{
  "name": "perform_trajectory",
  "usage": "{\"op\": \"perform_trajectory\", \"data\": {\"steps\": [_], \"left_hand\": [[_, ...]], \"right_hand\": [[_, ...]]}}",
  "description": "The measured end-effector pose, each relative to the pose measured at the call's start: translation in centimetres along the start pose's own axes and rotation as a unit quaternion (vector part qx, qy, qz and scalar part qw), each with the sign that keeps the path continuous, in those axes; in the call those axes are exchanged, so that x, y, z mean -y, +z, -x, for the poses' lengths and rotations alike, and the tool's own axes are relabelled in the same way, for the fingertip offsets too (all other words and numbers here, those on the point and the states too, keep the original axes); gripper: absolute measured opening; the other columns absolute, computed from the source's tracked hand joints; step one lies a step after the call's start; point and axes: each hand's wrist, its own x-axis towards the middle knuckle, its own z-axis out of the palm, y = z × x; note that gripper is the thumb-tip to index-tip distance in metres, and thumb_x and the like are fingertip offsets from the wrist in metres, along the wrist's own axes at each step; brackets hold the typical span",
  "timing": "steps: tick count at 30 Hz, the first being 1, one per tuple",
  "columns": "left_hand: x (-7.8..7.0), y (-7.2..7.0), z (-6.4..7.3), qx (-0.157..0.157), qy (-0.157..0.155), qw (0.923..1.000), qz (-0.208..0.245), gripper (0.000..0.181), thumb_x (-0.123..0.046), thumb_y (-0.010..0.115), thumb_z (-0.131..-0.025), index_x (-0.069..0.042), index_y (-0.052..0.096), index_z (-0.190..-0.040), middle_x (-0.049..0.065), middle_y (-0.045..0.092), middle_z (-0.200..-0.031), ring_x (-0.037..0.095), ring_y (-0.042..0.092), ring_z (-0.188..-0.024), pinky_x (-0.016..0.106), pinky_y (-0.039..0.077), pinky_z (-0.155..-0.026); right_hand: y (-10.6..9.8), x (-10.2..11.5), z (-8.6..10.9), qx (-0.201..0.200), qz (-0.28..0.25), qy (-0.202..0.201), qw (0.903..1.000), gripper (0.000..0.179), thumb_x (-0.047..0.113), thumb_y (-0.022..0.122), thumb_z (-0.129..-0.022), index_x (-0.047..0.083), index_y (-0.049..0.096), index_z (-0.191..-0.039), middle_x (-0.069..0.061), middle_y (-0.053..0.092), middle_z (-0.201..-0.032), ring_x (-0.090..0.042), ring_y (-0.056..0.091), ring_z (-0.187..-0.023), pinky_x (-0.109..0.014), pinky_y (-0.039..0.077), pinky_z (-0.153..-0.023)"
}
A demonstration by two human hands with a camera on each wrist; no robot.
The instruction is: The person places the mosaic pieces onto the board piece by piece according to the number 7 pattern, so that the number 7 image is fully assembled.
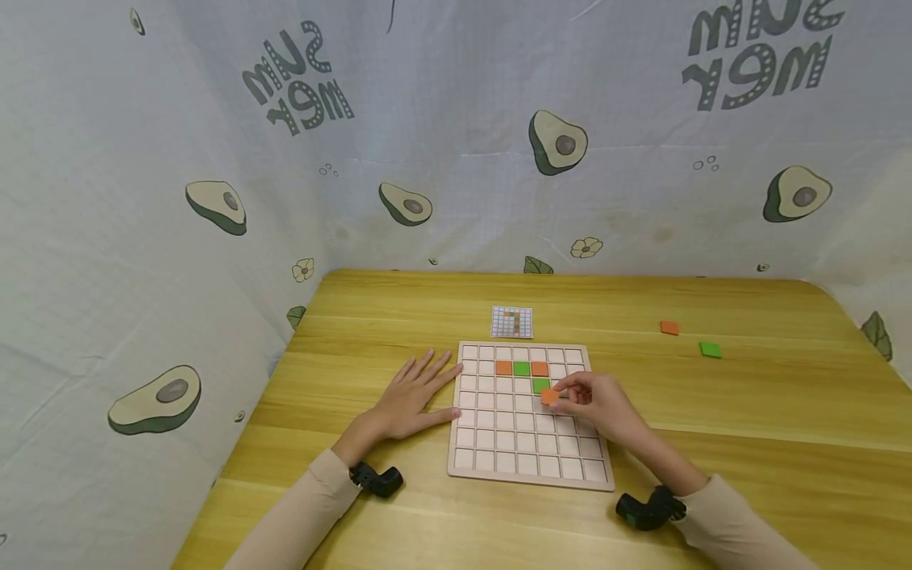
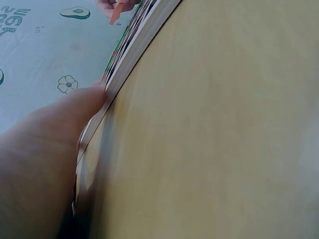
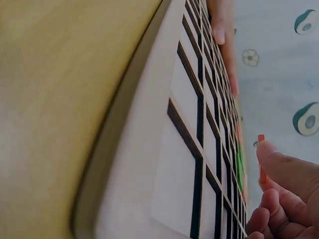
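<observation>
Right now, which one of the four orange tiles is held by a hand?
The orange tile pinched in the right hand, above the board. Two orange tiles lie in the board's squares; another orange tile lies on the table.

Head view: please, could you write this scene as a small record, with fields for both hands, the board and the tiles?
Left hand: fingers spread, thumb at the left edge of the board
Right hand: pinches an orange tile over the board
Top row of set tiles: left orange, middle green, right orange
Below right orange: lower green
Loose on table, right of board: spare orange, spare green
Beyond board: printed grid card
</observation>
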Motion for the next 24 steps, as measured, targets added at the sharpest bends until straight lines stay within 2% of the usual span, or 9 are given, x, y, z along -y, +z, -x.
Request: {"op": "perform_trajectory", "data": {"steps": [15,24], "left_hand": [[-0.1,-0.1,0.0,-0.004,0.001,1.0000,-0.002,0.075,-0.063,0.041,-0.100,-0.029,0.016,-0.162,0.002,0.006,-0.167,0.028,-0.001,-0.152,0.051,-0.001,-0.120],[0.0,0.1,0.0,-0.006,0.007,1.0000,-0.002,0.075,-0.062,0.042,-0.100,-0.028,0.016,-0.162,0.004,0.007,-0.167,0.029,-0.001,-0.152,0.052,0.000,-0.120]], "right_hand": [[1.0,-0.2,-0.2,0.005,0.019,-0.010,0.9998,0.019,0.004,0.082,-0.081,-0.004,0.071,-0.095,0.001,0.050,-0.068,-0.011,0.042,-0.060,-0.022,0.035,-0.052],[1.3,-0.2,-0.1,0.003,0.022,-0.006,0.9997,0.021,0.007,0.084,-0.080,-0.003,0.071,-0.094,0.000,0.050,-0.068,-0.011,0.041,-0.058,-0.022,0.033,-0.052]]}}
